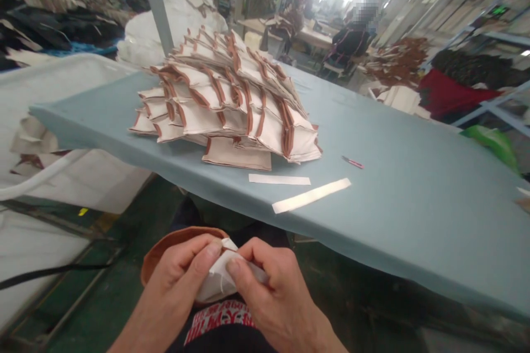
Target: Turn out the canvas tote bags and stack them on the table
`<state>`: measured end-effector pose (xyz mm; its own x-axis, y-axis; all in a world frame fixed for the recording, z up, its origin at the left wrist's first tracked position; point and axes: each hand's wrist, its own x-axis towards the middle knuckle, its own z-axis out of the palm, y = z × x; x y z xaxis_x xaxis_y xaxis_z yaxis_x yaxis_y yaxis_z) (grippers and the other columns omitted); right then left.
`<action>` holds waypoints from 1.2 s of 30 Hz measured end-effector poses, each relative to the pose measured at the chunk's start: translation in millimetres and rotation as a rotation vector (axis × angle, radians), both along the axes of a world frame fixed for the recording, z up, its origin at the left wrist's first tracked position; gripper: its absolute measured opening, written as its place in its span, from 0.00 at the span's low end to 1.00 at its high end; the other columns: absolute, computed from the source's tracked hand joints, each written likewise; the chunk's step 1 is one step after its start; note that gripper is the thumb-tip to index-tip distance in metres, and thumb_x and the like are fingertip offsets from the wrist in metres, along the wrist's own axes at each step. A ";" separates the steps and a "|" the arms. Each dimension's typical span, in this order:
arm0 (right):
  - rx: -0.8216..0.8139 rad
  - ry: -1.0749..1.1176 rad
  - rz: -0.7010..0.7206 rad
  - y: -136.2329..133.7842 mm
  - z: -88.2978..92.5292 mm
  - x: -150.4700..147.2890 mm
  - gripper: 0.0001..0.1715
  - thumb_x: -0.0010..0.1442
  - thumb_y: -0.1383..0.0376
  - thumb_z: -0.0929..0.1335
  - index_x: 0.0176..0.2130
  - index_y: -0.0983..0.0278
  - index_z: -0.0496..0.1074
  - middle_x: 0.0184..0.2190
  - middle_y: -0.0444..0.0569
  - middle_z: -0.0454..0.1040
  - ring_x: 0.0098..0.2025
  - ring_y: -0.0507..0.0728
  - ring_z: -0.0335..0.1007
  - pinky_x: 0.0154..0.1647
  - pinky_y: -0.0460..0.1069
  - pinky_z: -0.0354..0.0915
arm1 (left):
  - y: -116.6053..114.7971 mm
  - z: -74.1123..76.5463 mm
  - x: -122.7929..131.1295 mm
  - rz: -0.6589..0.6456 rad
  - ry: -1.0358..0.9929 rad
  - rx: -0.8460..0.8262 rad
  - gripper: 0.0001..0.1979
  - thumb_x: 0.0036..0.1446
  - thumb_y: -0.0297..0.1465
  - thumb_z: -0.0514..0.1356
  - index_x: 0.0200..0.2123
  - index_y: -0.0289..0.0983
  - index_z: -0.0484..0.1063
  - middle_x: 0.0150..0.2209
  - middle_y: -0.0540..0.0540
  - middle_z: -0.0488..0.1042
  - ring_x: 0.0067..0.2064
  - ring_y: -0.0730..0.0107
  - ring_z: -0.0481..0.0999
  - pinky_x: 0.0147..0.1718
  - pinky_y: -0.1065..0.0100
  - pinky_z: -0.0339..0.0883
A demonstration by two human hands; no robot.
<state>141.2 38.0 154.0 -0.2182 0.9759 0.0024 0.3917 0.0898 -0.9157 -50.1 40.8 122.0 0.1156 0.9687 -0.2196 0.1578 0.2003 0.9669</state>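
Note:
Over my lap, I have a sewn fabric piece (207, 290) in off-white cloth with a brown part (159, 248) curving out on the left. My left hand (182, 270) is closed, pinching its off-white edge between thumb and forefinger. Close beside it, my right hand (265, 281) is closed on the same piece, with the thumb pressed on the white cloth. A loose white thread hangs between the hands. The fingers' undersides and the rest of the piece's shape are hidden.
A blue-green covered table (393, 204) lies ahead, bearing a large heap of off-white, brown-edged fabric pieces (232, 99). Two pale strips (312, 196) and small red-handled snips (353, 162) lie nearer. A white bin (103, 176) stands left. Another person (351, 38) sits far back.

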 end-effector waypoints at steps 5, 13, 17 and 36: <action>-0.068 0.007 -0.044 -7.1 -1.1 1.2 0.21 0.71 0.55 0.69 0.28 0.60 0.72 0.20 0.39 0.69 0.22 0.49 0.60 0.24 0.46 0.52 | -7.2 -7.8 0.9 0.074 -0.021 -0.055 0.29 0.66 0.58 0.66 0.32 0.38 0.86 0.28 0.46 0.81 0.28 0.64 0.77 0.24 0.72 0.70; -0.166 -0.134 -0.094 -10.3 -1.5 0.9 0.20 0.68 0.54 0.67 0.27 0.59 0.67 0.19 0.39 0.65 0.22 0.50 0.58 0.25 0.48 0.48 | -10.6 -9.3 -3.3 -0.007 0.022 -0.053 0.28 0.70 0.56 0.64 0.34 0.38 0.86 0.35 0.44 0.87 0.35 0.59 0.83 0.33 0.69 0.78; -0.222 -0.135 -0.073 -7.6 -3.4 -0.7 0.20 0.67 0.53 0.67 0.27 0.59 0.66 0.19 0.40 0.64 0.22 0.51 0.57 0.26 0.48 0.48 | -10.8 -20.6 -14.5 0.043 0.022 -0.123 0.28 0.70 0.56 0.63 0.43 0.38 0.90 0.39 0.42 0.90 0.38 0.50 0.87 0.34 0.62 0.82; -0.266 -0.130 -0.010 3.0 -12.2 0.7 0.20 0.69 0.52 0.68 0.30 0.59 0.66 0.22 0.39 0.64 0.25 0.52 0.56 0.32 0.49 0.49 | 2.8 -13.0 -7.6 -0.060 0.064 -0.004 0.24 0.69 0.53 0.64 0.37 0.40 0.89 0.33 0.46 0.87 0.32 0.61 0.85 0.30 0.70 0.80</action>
<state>141.9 41.0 141.7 -0.1902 0.9407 -0.2810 0.5070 -0.1510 -0.8486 -57.7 43.6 109.1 0.1587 0.9596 -0.2326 0.2307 0.1930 0.9537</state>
